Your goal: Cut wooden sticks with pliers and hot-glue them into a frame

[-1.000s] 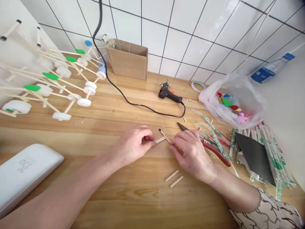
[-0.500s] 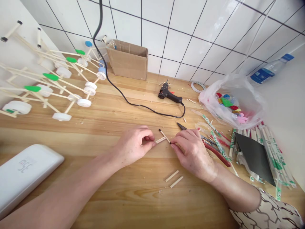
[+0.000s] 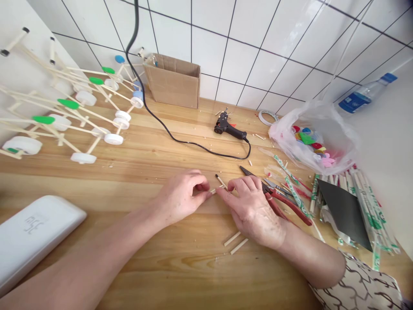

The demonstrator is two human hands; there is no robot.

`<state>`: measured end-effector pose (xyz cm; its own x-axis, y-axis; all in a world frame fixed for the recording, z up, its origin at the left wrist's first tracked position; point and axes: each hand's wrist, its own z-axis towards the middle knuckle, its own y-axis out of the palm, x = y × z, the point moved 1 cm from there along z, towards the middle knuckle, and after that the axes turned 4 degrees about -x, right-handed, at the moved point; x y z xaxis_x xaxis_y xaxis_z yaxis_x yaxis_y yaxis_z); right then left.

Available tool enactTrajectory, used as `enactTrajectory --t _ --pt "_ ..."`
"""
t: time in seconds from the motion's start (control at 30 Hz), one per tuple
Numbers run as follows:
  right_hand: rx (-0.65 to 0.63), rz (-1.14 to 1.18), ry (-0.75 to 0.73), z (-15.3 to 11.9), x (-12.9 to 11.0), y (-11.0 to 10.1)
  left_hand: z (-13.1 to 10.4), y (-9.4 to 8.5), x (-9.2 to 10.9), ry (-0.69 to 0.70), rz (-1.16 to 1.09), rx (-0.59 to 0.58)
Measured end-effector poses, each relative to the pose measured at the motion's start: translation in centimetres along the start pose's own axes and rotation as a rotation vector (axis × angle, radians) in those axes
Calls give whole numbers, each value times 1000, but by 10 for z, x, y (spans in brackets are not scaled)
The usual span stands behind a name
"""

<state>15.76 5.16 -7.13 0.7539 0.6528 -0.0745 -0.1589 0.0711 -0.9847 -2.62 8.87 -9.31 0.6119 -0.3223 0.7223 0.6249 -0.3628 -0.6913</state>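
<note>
My left hand [image 3: 183,196] is closed in a pinch on a short wooden stick [image 3: 213,191] just above the table. The stick's other end meets a second wooden stick with a black tip [image 3: 220,178], set crosswise to it. My right hand [image 3: 251,206] is closed around the near part of the black-tipped stick, one finger reaching over to the joint; its fingers hide that end. Below the right hand lie two short loose sticks [image 3: 238,246], partly covered by it. Red-handled pliers [image 3: 284,202] rest just beyond the right wrist.
A black glue gun [image 3: 230,127] with its cord lies at the back, near a cardboard box [image 3: 174,82]. Wheeled stick models [image 3: 74,116] stand at left, above a white power bank [image 3: 38,237]. A plastic bag [image 3: 284,137] and bundled sticks [image 3: 371,206] are at right.
My right hand has shifted left toward the joint of the sticks, covering the near end of the black-tipped stick and uncovering more of the pliers. My left hand stays in place.
</note>
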Motion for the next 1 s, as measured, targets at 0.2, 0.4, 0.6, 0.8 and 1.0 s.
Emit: enactTrajectory --t 0.2,0.4,0.6,0.8,1.0 --pt "12 -2 19 -1 4 1 2 -2 2 -13 30 -2" --pt "-38 -4 11 -2 3 4 2 -1 3 -4 35 10" --pt "-45 -9 13 -1 3 5 3 0 3 -23 28 9" --pt "-62 -6 9 0 3 4 3 0 5 -56 45 -17" --pt "-98 12 19 1 3 3 5 1 8 -79 48 -29"
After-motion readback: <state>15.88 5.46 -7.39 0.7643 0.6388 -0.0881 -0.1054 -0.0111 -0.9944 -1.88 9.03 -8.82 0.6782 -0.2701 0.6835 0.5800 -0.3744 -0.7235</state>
